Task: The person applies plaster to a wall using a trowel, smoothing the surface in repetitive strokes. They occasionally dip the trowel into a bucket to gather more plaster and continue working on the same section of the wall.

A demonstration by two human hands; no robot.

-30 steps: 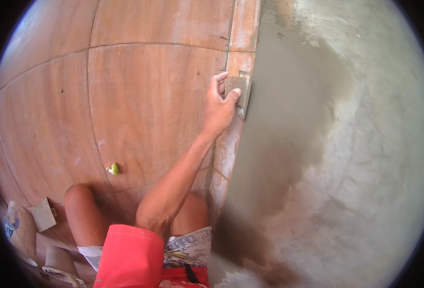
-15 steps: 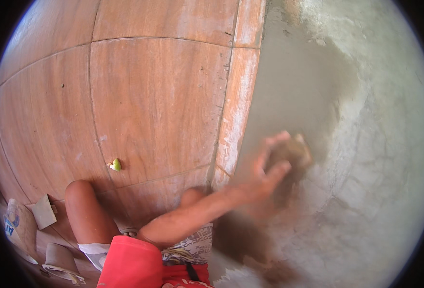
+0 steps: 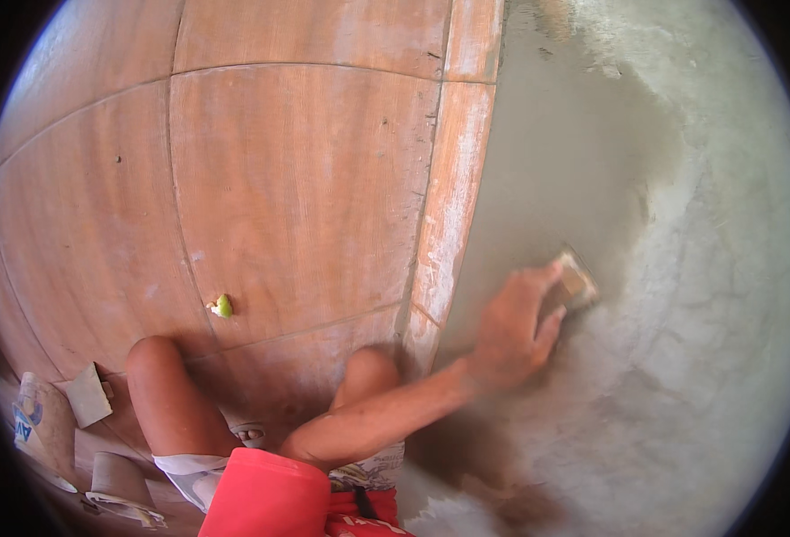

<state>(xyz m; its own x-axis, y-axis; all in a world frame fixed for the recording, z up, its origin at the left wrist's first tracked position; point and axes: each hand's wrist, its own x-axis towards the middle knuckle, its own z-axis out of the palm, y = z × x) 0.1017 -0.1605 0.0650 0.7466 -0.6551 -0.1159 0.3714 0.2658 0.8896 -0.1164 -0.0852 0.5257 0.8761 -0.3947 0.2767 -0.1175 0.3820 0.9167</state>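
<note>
My left hand [image 3: 511, 331], somewhat blurred, has its thumb and fingers closed on a small rectangular float or block [image 3: 575, 281] over the darker, damp-looking grey cement [image 3: 565, 152]. This sits just right of a narrow wood-look tile strip [image 3: 458, 197], streaked white, that borders larger reddish-brown tiles [image 3: 297, 197]. My forearm crosses from the red sleeve [image 3: 270, 492] at the bottom, past my bent bare knees, toward the right. My right hand is out of view.
A small green and white scrap [image 3: 222, 306], perhaps fruit, lies on the tiles. At lower left are a crumpled paper sack [image 3: 46, 430], a grey square piece [image 3: 89, 394] and a grey rolled or bucket-like object [image 3: 118, 479]. Paler mottled cement [image 3: 699, 358] spreads along the right.
My left hand has moved from the tile strip rightward and down onto the cement with the float, then slightly further right. It keeps its hold on the float.
</note>
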